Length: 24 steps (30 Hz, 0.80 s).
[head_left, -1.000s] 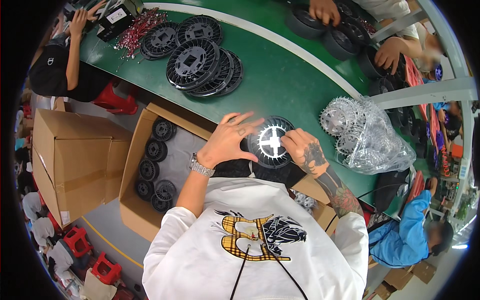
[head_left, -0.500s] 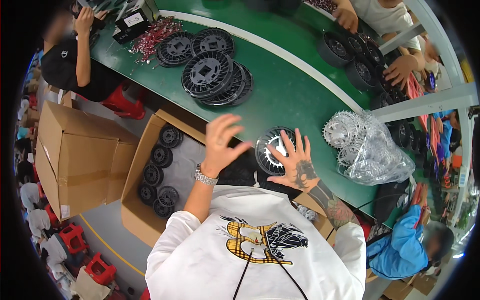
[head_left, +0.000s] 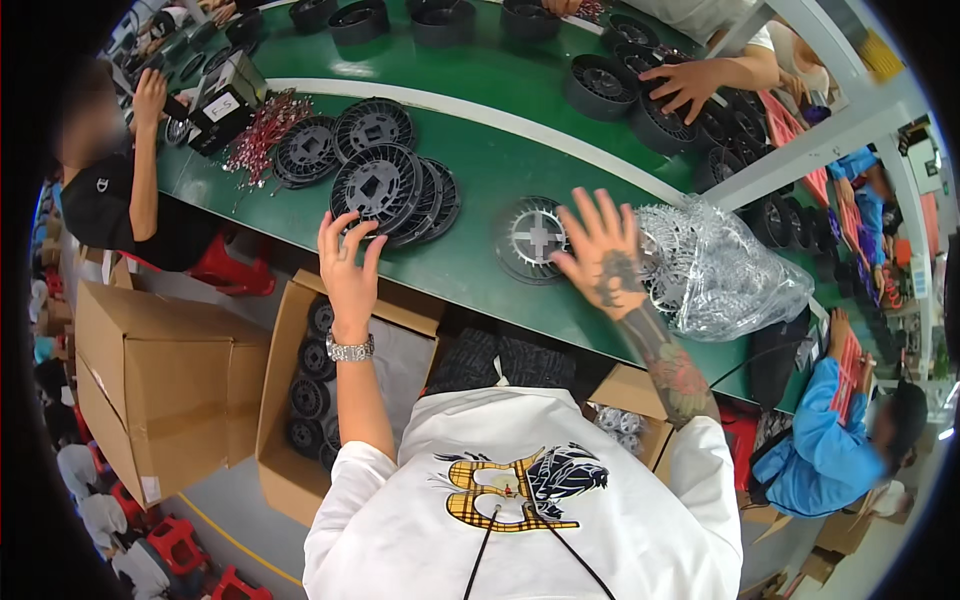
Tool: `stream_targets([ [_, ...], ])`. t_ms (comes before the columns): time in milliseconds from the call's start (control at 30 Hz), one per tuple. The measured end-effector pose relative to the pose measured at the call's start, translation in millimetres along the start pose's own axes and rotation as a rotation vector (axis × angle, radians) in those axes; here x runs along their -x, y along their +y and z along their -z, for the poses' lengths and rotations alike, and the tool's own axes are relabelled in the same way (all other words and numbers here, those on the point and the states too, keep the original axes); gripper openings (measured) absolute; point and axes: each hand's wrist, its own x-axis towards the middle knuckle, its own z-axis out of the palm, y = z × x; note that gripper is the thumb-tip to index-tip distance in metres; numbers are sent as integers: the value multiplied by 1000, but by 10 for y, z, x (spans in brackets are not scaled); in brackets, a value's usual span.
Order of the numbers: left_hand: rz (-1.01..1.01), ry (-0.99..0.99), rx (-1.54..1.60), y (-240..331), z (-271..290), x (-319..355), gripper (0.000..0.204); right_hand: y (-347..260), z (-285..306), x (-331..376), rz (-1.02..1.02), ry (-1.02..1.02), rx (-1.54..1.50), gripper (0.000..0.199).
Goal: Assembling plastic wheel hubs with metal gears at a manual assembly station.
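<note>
My left hand [head_left: 350, 275], with a metal-band watch at the wrist, has its fingers apart and curved at the near edge of a black spoked disc [head_left: 376, 186]. That disc lies on top of a leaning stack of similar discs [head_left: 437, 208]; whether my fingertips touch it I cannot tell. My right hand [head_left: 607, 258] is spread wide above the green table, holding nothing. Beside its thumb lies a round black part with a silver toothed insert [head_left: 535, 238]. To the right of that hand, clear toothed discs [head_left: 662, 262] spill from a clear plastic bag [head_left: 745, 280].
More black discs [head_left: 305, 150] and a pile of small red-and-silver pieces [head_left: 262, 135] lie at the left. An open carton [head_left: 275, 430] holds black wheels beside a closed carton [head_left: 170, 380]. A grey metal frame [head_left: 800, 155] crosses the right. Co-workers handle black wheels across the table.
My left hand has moved left to the disc stack. My right hand has lifted off the part with the silver insert, which now lies farther from the table's near edge. The view has shifted.
</note>
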Motion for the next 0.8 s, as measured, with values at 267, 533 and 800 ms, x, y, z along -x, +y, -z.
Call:
stream_targets([
  [267,-219,-136,175,540,140,-2,26,787,321,309,-113,-22,54,28],
  [533,-402,-710,301,1084,-115,944,18,495,551,391,-451,-11,-729,18],
  [800,-288,-600,218,851,-325,842,16,571,314,713,-210,32,-637,32],
])
